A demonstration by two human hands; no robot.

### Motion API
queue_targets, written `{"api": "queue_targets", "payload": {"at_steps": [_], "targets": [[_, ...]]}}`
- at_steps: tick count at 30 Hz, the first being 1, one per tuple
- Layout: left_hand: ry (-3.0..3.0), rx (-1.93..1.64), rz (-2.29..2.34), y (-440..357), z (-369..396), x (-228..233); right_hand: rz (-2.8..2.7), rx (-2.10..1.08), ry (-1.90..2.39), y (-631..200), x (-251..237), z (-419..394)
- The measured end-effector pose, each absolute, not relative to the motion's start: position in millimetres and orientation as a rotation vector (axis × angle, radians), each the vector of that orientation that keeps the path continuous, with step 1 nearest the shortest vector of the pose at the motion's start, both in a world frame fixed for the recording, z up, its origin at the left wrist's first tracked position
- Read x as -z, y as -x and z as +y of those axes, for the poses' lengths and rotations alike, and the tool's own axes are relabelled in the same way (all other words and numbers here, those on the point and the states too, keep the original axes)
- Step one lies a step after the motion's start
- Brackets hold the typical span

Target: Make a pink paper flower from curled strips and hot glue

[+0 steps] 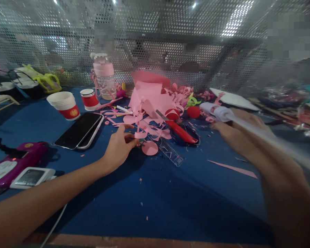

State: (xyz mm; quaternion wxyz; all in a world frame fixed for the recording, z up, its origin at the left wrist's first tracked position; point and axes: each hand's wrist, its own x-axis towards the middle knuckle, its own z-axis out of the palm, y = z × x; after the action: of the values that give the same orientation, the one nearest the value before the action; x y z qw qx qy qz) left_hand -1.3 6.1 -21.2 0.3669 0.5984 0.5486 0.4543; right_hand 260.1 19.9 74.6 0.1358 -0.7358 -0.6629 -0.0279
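Hands (119, 146) (237, 132) among pink paper scraps (150, 103), no legible writing.

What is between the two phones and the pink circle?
In the head view, the left hand lies between the phones and the pink paper circle.

A small curled pink paper strip (141, 135) stands pinched at the blue table's middle, just beside a flat pink paper disc (150, 148). Toward the right edge, a blurred, seemingly white paper roll (223, 113) is gripped.
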Motion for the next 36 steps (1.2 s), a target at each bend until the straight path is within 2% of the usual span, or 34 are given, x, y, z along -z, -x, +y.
{"api": "queue_targets", "payload": {"at_steps": [3, 6, 10, 12, 14, 15, 17, 19, 21, 23, 29, 36], "targets": [[-1.509, -1.195, 1.403, 0.0, 5.6, 20.4, -1.828, 0.228, 2.459, -272.1, -62.2, 30.6], [-1.466, -1.254, 1.388, -0.5, 4.8, 19.3, -1.816, 0.196, 2.656, -286.4, -37.6, 45.1], [-1.448, -1.334, 1.349, 0.5, 4.6, 20.1, -1.920, 0.203, 2.608, -290.4, -15.9, 51.2], [-1.431, -1.356, 1.281, 0.3, 4.1, 20.6, -1.869, 0.310, 2.555, -281.3, -16.7, 47.4], [-1.396, -1.335, 1.158, -1.0, 3.0, 20.3, -1.849, 0.486, 2.282, -266.1, -21.8, 41.6], [-1.386, -1.307, 1.100, -2.1, 2.1, 19.8, -1.898, 0.474, 2.070, -256.9, -24.2, 38.4], [-1.386, -1.237, 1.032, -4.4, -0.1, 18.2, -2.069, 0.099, 1.579, -237.2, -25.9, 31.3], [-1.382, -1.174, 0.997, -6.3, -2.2, 16.4, -2.074, -0.567, 1.236, -217.3, -22.1, 23.8], [-1.363, -1.123, 0.953, -7.3, -3.9, 15.1, -1.884, -1.054, 1.083, -199.8, -14.3, 17.1], [-1.371, -1.077, 0.903, -7.4, -4.8, 14.9, -1.631, -1.306, 1.019, -186.5, -5.5, 12.6], [-1.443, -1.030, 0.899, -5.8, -3.5, 18.6, -1.226, -1.524, 0.936, -170.7, 1.2, 14.3], [-1.474, -1.031, 0.948, -5.7, -3.8, 18.9, -1.260, -1.393, 0.898, -164.4, -6.1, 28.3]]}}
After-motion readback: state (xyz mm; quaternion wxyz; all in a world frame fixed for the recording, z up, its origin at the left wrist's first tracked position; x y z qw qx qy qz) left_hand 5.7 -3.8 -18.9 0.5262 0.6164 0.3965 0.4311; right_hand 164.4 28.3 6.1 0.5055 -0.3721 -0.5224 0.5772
